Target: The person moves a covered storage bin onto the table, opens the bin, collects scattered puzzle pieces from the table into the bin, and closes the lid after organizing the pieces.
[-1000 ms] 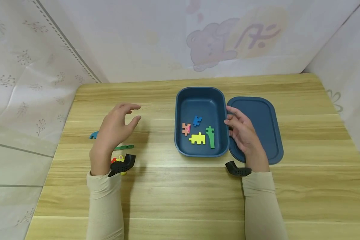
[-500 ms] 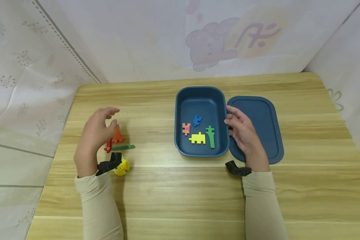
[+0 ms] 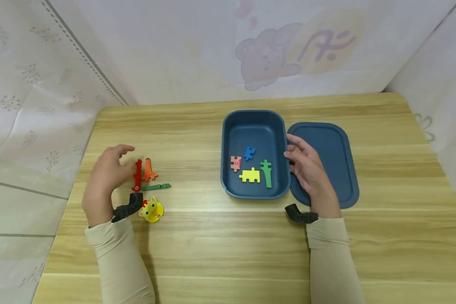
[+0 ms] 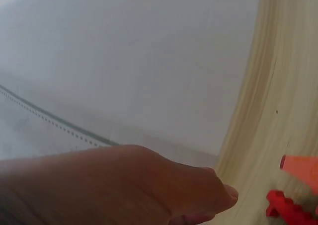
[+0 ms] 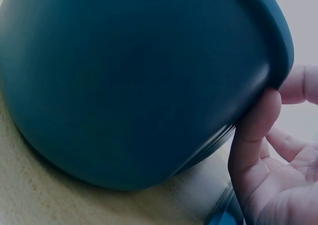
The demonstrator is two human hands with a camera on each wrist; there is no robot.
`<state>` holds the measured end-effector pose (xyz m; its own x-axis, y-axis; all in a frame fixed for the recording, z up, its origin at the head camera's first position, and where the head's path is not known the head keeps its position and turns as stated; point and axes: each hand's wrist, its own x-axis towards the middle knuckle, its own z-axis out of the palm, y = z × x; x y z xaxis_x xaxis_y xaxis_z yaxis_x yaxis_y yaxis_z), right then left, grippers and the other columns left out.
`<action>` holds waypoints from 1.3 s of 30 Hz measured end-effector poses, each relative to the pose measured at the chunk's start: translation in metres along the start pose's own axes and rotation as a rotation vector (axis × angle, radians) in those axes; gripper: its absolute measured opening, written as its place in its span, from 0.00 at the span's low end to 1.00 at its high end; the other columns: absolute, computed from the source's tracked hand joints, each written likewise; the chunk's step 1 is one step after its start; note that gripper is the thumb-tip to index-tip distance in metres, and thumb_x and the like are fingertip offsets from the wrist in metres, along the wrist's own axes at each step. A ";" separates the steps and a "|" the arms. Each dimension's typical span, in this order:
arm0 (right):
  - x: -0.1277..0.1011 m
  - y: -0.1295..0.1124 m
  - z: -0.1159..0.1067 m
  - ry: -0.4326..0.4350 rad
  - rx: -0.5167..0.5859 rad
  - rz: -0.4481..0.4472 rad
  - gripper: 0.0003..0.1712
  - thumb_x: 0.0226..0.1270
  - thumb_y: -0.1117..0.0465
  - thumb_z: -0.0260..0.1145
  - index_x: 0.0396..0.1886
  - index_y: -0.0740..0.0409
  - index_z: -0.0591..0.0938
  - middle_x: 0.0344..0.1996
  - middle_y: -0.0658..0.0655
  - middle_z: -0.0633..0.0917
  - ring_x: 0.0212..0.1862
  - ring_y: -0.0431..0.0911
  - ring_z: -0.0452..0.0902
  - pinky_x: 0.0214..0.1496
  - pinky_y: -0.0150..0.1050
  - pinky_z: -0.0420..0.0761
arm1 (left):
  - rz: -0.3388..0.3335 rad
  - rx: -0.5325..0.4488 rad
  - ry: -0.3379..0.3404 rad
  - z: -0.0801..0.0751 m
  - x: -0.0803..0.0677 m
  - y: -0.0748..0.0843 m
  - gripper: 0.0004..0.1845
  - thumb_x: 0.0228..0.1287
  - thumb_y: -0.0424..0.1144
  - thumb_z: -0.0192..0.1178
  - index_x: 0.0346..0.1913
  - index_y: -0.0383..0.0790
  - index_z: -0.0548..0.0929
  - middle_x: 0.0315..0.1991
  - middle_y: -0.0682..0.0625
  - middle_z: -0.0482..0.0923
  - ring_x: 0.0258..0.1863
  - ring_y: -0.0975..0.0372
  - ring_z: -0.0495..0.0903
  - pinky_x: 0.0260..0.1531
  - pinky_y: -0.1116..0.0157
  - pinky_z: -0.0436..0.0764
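Note:
My left hand [image 3: 105, 181] hovers at the table's left side, thumb and fingers apart. Nothing shows between them. Just right of its thumb lies a red puzzle piece [image 3: 138, 175], beside an orange puzzle piece [image 3: 149, 171]. A green puzzle piece [image 3: 156, 186] and a yellow animal-face piece [image 3: 152, 210] lie nearer the front. My right hand [image 3: 308, 166] touches the outside of the navy box's [image 3: 256, 196] right wall with thumb and finger; in the right wrist view the thumb [image 5: 258, 115] presses below its rim. Inside are blue [image 3: 249, 153], pink-orange [image 3: 235, 163], yellow [image 3: 251, 175] and green [image 3: 267, 173] puzzle pieces.
The navy lid [image 3: 332, 160] lies flat right of the box, partly under my right hand. Behind the wooden table [image 3: 228, 253] hangs a pale printed cloth [image 3: 197, 55]. A black wrist camera mount [image 3: 128, 205] sits close above the table on my left wrist.
My left hand has moved left and slightly toward me, uncovering the red, orange, green and yellow pieces. A blue piece seen left of it earlier is out of sight. My right hand stays put.

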<state>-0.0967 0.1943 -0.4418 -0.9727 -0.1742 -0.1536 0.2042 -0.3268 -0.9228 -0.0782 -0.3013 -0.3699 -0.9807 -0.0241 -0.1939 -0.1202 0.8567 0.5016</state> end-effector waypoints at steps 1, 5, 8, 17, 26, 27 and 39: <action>0.000 0.000 0.000 -0.002 -0.001 -0.002 0.33 0.81 0.70 0.54 0.81 0.58 0.60 0.40 0.46 0.79 0.34 0.37 0.77 0.31 0.30 0.81 | -0.009 0.004 -0.004 -0.001 -0.001 -0.003 0.27 0.75 0.36 0.53 0.73 0.30 0.72 0.70 0.23 0.69 0.64 0.32 0.71 0.60 0.33 0.75; 0.000 0.000 0.001 0.000 -0.002 -0.007 0.32 0.81 0.71 0.54 0.80 0.58 0.60 0.40 0.46 0.79 0.34 0.37 0.77 0.31 0.30 0.81 | -0.027 0.020 -0.017 -0.003 -0.002 -0.012 0.27 0.77 0.38 0.54 0.73 0.28 0.72 0.70 0.21 0.69 0.66 0.30 0.71 0.62 0.32 0.74; 0.000 0.000 0.001 0.005 -0.006 -0.006 0.32 0.80 0.71 0.54 0.80 0.57 0.61 0.40 0.46 0.79 0.34 0.37 0.78 0.31 0.30 0.82 | -0.038 0.033 -0.036 -0.003 -0.002 -0.015 0.27 0.77 0.38 0.54 0.72 0.27 0.72 0.70 0.21 0.70 0.68 0.29 0.69 0.64 0.31 0.72; 0.000 0.001 0.000 0.012 -0.009 -0.001 0.33 0.81 0.71 0.54 0.81 0.58 0.60 0.40 0.46 0.79 0.34 0.37 0.78 0.32 0.30 0.82 | -0.089 0.050 -0.111 -0.001 0.001 -0.023 0.25 0.77 0.36 0.56 0.70 0.24 0.74 0.71 0.22 0.69 0.66 0.31 0.72 0.67 0.32 0.73; 0.001 0.001 0.001 0.009 0.009 -0.002 0.33 0.80 0.71 0.55 0.81 0.59 0.60 0.41 0.46 0.79 0.34 0.37 0.79 0.31 0.30 0.82 | -0.133 0.052 -0.159 0.001 0.003 -0.028 0.27 0.75 0.37 0.59 0.70 0.24 0.74 0.68 0.22 0.72 0.59 0.35 0.75 0.60 0.36 0.78; 0.001 0.001 0.001 0.010 0.009 -0.002 0.33 0.80 0.71 0.55 0.81 0.59 0.60 0.41 0.46 0.79 0.34 0.37 0.79 0.31 0.30 0.82 | -0.136 0.050 -0.161 0.001 0.003 -0.028 0.27 0.74 0.36 0.59 0.70 0.24 0.73 0.68 0.22 0.72 0.59 0.35 0.75 0.61 0.35 0.78; 0.000 0.000 0.002 0.008 -0.008 -0.002 0.35 0.81 0.70 0.55 0.82 0.60 0.58 0.41 0.47 0.78 0.34 0.37 0.79 0.31 0.30 0.82 | -0.177 0.011 -0.156 0.002 0.002 -0.027 0.27 0.73 0.33 0.61 0.70 0.24 0.72 0.68 0.21 0.71 0.62 0.33 0.74 0.63 0.35 0.77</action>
<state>-0.0964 0.1926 -0.4412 -0.9738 -0.1665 -0.1548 0.2017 -0.3193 -0.9259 -0.0769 -0.3234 -0.3855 -0.9088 -0.0954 -0.4061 -0.2857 0.8517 0.4393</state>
